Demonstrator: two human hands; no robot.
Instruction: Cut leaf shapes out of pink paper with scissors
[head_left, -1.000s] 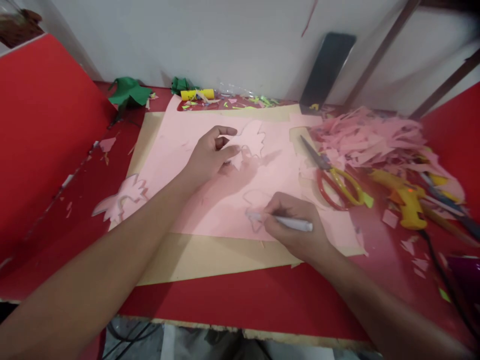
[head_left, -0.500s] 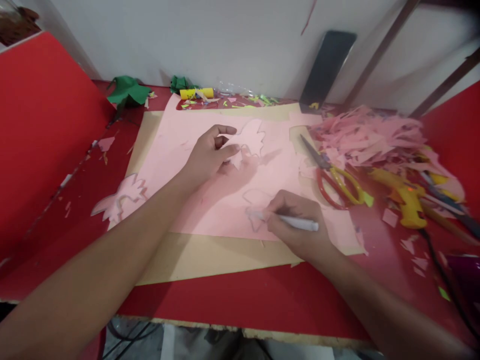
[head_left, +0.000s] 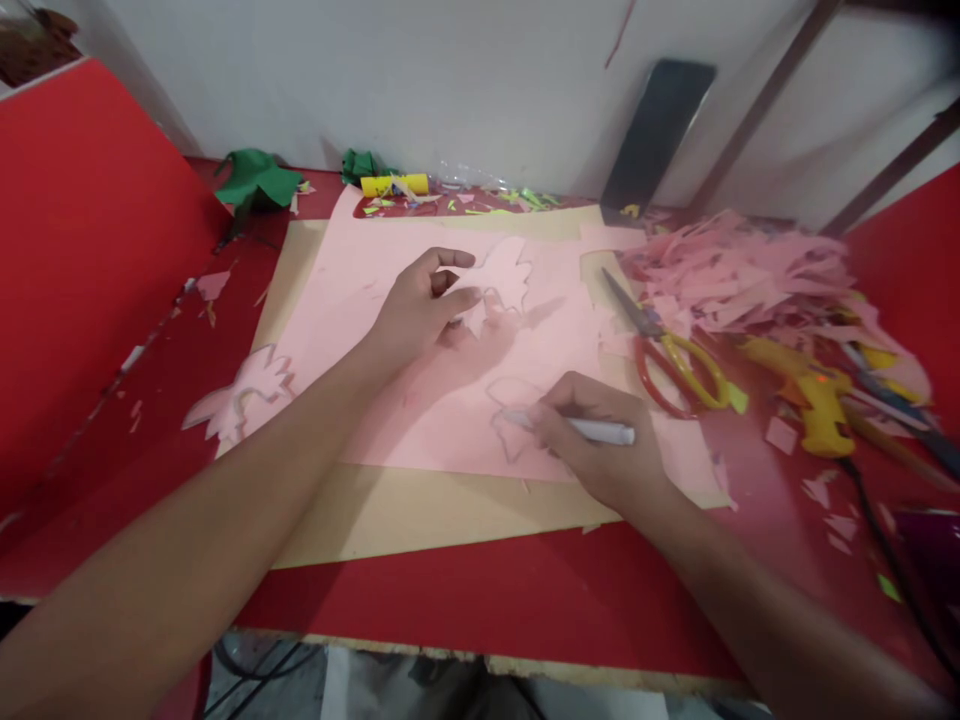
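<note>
Moved slightly far with right hand [head_left: 600,450] clamped on white pen [head_left: 596,431], tip on outline near-centre of pink sheet [head_left: 360,280]; pinched pink cutout [head_left: 504,272] in left hand [head_left: 416,310], held far to clear drawing area.

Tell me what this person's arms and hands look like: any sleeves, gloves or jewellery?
Both forearms are bare to the picture's edge, no sleeves showing. The left hand and right hand wear no gloves; no ring, watch or bracelet is visible.

Right hand [head_left: 600,440] grips white pen [head_left: 592,431] — left hand [head_left: 416,310] presses pink sheet [head_left: 360,290].
</note>
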